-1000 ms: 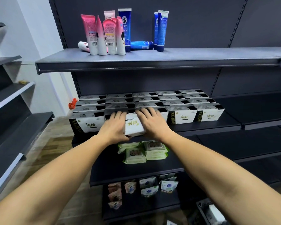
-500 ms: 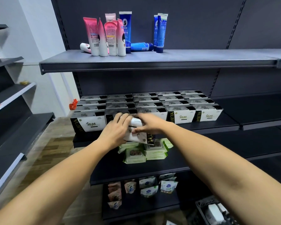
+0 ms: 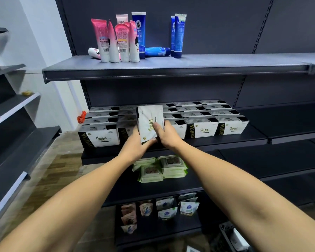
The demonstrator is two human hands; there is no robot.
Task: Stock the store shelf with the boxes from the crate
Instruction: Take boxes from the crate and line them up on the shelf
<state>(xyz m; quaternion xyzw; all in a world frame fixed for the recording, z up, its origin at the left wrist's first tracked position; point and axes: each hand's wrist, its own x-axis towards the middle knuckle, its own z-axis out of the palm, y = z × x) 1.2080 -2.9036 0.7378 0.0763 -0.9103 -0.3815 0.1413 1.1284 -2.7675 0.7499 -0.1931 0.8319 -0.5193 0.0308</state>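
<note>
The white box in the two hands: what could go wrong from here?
1. The white box stands on end, gripped only at its lower part by the left hand and right hand; it might slip and fall onto the wipe packs below.
2. The shelved boxes sit tightly packed, so pushing it in could knock them crooked.

We get cool, even overhead light here, brightest on the top shelf [image 3: 225,62], which has a pale sheen. Under it the back panel [image 3: 171,90] goes dark and the rear boxes [image 3: 200,109] sit in shade, while the raised box [image 3: 149,120] is lit cleanly. The wide lens bends the side shelving [image 3: 11,110] at the left edge. The crate [image 3: 224,231] bottom right is soft and smeary, the tubes [image 3: 116,39] look crisp
</note>
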